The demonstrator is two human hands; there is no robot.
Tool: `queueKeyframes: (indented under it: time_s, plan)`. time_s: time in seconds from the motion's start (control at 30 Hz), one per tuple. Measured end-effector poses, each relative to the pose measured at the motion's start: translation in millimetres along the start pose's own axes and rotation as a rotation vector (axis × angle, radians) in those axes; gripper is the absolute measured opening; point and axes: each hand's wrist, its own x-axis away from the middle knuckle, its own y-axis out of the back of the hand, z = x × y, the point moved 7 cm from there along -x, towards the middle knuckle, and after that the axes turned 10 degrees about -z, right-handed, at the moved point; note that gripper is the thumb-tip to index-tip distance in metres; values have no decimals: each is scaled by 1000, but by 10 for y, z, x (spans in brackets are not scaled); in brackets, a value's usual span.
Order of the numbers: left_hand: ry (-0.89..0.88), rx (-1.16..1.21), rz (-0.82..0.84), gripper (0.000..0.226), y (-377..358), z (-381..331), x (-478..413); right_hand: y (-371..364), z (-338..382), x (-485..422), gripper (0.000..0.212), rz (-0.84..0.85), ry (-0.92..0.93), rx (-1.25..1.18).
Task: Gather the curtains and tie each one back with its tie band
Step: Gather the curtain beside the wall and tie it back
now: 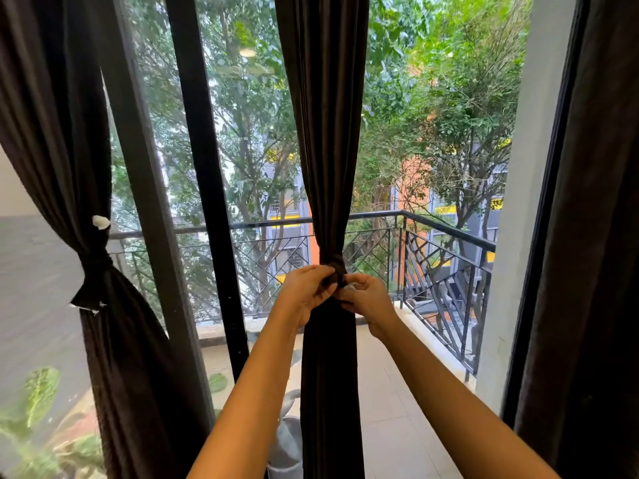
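Observation:
A dark brown middle curtain (323, 133) hangs gathered into a narrow column in front of the glass. A matching tie band (334, 266) wraps its waist. My left hand (306, 290) pinches the band's end on the left side of the curtain. My right hand (366, 297) pinches the band on the right side, fingers curled, with a small white patch showing under them. The two hands nearly touch over the band. At the left, another dark curtain (58, 133) is cinched by its own tie band (95, 271), with a white patch (101, 221) just above it.
A third dark curtain (594, 236) hangs loose along the right edge. Black door frames (204, 167) stand behind the curtains. Beyond the glass are a tiled balcony floor (390, 409) and a black metal railing (446, 271). A grey object (287, 444) sits low by the middle curtain.

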Motion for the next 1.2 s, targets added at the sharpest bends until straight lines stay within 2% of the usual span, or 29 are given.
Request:
queueKeyframes:
  time_s: [0.2, 0.3, 0.43, 0.5, 0.6, 0.67, 0.73, 0.8, 0.87, 0.97, 1.2]
  plan:
    - [-22, -23, 59, 13, -13, -16, 29, 69, 287, -10, 18, -300, 244, 355]
    - [-44, -59, 99, 11, 2, -19, 26, 82, 320, 25, 24, -333, 269, 398]
    - [-72, -90, 157, 13, 11, 16, 15, 35, 210, 36, 10, -223, 111, 199]
    - [-83, -81, 183, 14, 1, 28, 32, 33, 202, 64, 6, -206, 58, 183]
    - [-89, -63, 218, 15, -31, 29, 60, 94, 308, 89, 5, -288, 116, 277]
    - [-85, -60, 230, 15, -50, 32, 62, 148, 364, 107, 12, -347, 149, 343]
    - [-78, -72, 222, 16, -53, 46, 46, 148, 374, 126, 13, -322, 119, 301]
    - [-72, -93, 209, 18, -44, 75, 28, 83, 331, 143, 6, -228, -21, 120]
    - [-72, -108, 210, 19, -36, 100, 7, 26, 272, 151, 11, -151, -208, -72]
    - [-86, -147, 207, 20, -26, 118, -42, -3, 264, 115, 15, -80, -313, -192]
    - [-83, -125, 215, 20, -68, 107, 11, -41, 234, 15, 31, -265, -333, -209]
